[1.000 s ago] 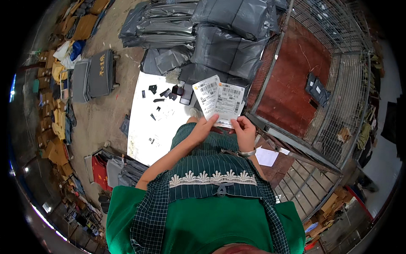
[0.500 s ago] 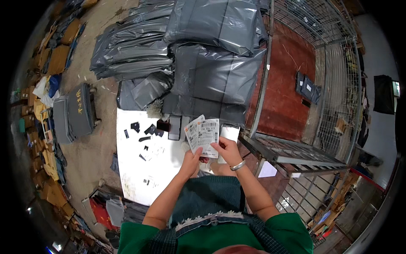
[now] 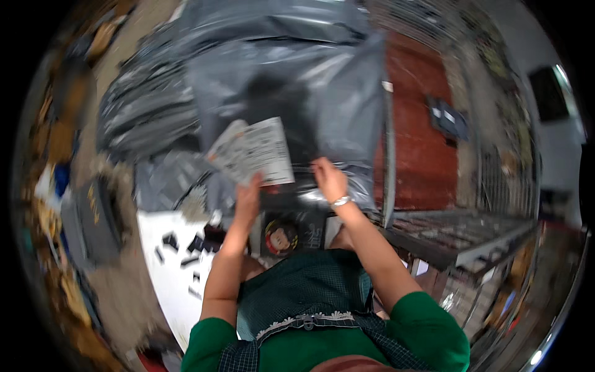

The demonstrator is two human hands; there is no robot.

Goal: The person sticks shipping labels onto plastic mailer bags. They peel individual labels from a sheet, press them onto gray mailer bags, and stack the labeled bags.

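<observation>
My left hand [image 3: 246, 198] is closed on white printed labels [image 3: 268, 152], fanned out above a large grey plastic bag [image 3: 217, 68]. Apart from the labels, my right hand [image 3: 332, 181] is over the lower part of the same bag. Its fingers are curled together; blur hides whether they pinch anything. Below both hands, just in front of my apron, lies a dark package [image 3: 282, 235] with a round cartoon face on it.
More grey bags [image 3: 149, 118] are piled at the left. A white tabletop [image 3: 155, 248] bears several small black pieces. To the right stands a metal mesh cage [image 3: 496, 232] with a red floor panel [image 3: 418, 136] and a dark parcel [image 3: 447, 118]. A grey suitcase [image 3: 93, 223] is at far left.
My right hand has left the labels, which my left hand alone now holds. Both hands have moved farther out over the grey bags. The view has shifted, and the cartoon-faced package has come into sight.
</observation>
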